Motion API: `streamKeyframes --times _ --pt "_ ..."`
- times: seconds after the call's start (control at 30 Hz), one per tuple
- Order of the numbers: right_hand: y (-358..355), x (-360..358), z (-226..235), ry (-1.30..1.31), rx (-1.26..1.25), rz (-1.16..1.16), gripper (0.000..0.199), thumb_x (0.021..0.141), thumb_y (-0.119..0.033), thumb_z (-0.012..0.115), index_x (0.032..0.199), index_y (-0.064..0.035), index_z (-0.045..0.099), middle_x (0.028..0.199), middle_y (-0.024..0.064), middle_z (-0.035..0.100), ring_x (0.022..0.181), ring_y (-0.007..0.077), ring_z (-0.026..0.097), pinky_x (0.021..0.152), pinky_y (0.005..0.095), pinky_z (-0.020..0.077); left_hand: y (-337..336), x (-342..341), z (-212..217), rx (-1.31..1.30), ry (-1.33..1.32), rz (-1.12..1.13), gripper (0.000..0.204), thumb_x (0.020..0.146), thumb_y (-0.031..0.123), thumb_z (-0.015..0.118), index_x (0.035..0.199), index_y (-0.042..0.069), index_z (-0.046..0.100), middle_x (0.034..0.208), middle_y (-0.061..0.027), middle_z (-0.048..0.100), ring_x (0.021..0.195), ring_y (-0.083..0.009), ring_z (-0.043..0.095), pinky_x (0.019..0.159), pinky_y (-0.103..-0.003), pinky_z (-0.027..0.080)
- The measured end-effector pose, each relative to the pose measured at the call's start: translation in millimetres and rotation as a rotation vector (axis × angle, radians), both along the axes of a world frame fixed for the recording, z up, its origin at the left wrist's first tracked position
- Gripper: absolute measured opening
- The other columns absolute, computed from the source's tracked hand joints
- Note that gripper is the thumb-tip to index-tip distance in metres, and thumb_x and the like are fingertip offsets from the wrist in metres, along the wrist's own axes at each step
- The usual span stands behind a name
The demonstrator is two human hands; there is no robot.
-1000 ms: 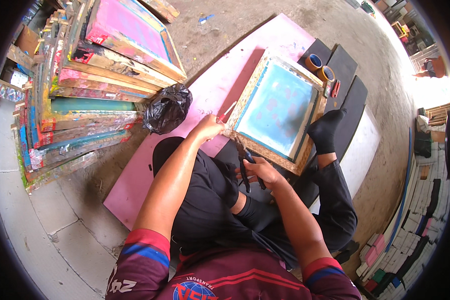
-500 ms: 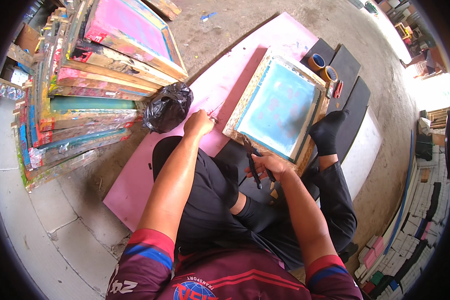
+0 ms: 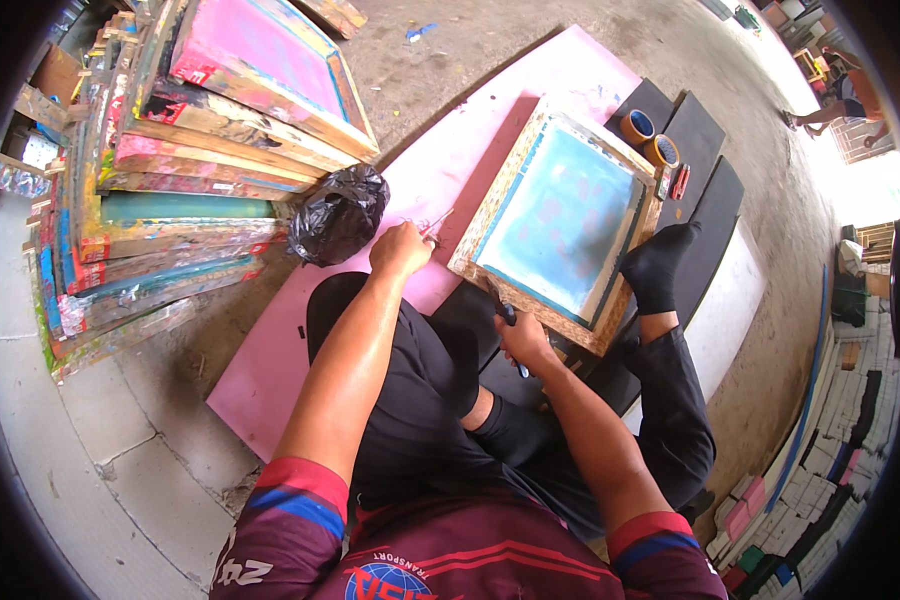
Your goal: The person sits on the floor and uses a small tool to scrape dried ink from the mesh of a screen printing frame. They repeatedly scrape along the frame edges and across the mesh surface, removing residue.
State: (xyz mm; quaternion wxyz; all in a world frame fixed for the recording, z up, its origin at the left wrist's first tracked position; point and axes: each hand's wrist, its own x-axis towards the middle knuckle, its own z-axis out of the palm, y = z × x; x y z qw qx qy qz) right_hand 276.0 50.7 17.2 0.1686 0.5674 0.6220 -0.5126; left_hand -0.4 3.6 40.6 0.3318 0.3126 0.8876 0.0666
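A wood-edged screen-printing frame (image 3: 536, 317) with pale blue mesh lies tilted in front of me. My right hand (image 3: 527, 342) is closed round the black handles of pliers (image 3: 507, 311). Their jaws point up at the frame's near-left corner; whether they bite on anything there is too small to tell. Left of the frame, above a pink board (image 3: 270, 370), my left hand (image 3: 402, 250) is closed, knuckles up. Something small and thin pokes out by its fingertips, its kind unclear. A crumpled black plastic bag (image 3: 338, 215) sits just left of that hand.
Several paint-stained frames (image 3: 185, 240) are stacked at the left. Two round tubs (image 3: 637, 127) and a small red-handled tool (image 3: 680, 180) rest on dark boards beyond the frame. My black-socked foot (image 3: 660, 265) is against the frame's right side. Another person (image 3: 840, 110) is far right.
My right hand has closed the spread plier handles together and shifted slightly up and left. My left hand stays almost in place. The distant person has come further into view.
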Motion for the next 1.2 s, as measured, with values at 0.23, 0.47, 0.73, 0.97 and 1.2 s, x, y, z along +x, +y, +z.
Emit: streamKeyframes --times 0.23,0.47,0.73,0.97,1.2 --pt "-30.6 6.7 -1.0 -0.011 0.443 0.19 0.043 0.103 -0.041 0.059 0.108 0.0024 0.064 0.1 0.0351 0.071 0.1 0.0538 0.068 0.09 0.0606 0.0523 -4.0 2.9 -5.1 0.219 -0.073 0.028 0.042 0.091 0.038 0.076 0.107 0.0 0.073 0.103 -0.0196 0.076 0.1 -0.0342 0.073 0.086 -0.045 0.056" --pt "-29.8 19.0 5.6 0.131 0.293 0.17 0.046 0.101 -0.041 0.063 0.11 0.0034 0.067 0.097 0.0335 0.071 0.1 0.0529 0.067 0.088 0.0588 0.052 -2.1 6.8 -16.8 0.345 -0.38 -0.033 0.036 0.09 0.035 0.077 0.09 -0.001 0.072 0.077 -0.0093 0.072 0.058 -0.0177 0.063 0.055 -0.035 0.048" --pt "-7.9 -48.1 37.9 0.453 -0.2 0.085 0.042 0.102 -0.036 0.066 0.112 0.0047 0.066 0.098 0.0203 0.075 0.096 0.0328 0.073 0.08 0.0471 0.0556 -10.4 -7.8 6.5 0.391 -0.763 0.306 0.037 0.098 0.038 0.073 0.101 0.001 0.074 0.083 -0.0054 0.072 0.042 -0.0054 0.042 0.037 -0.025 0.031" --pt "17.4 -75.8 42.0 0.603 -0.591 -0.078 0.058 0.105 -0.036 0.063 0.143 0.0049 0.048 0.13 0.0269 0.064 0.116 0.0396 0.066 0.094 0.0551 0.0568 -23.0 -24.0 8.9 0.606 -0.825 0.482 0.03 0.1 0.031 0.07 0.102 0.002 0.077 0.099 -0.0084 0.076 0.042 -0.0047 0.042 0.038 -0.023 0.033" --pt "23.9 -77.4 48.4 0.686 -0.803 -0.084 0.061 0.108 -0.045 0.055 0.144 0.0026 0.049 0.13 0.0305 0.067 0.116 0.0416 0.068 0.097 0.06 0.0534 -16.8 -20.8 14.9 0.731 -0.878 0.429 0.023 0.101 0.025 0.068 0.104 0.003 0.074 0.094 -0.0069 0.076 0.044 -0.0045 0.046 0.038 -0.022 0.033"
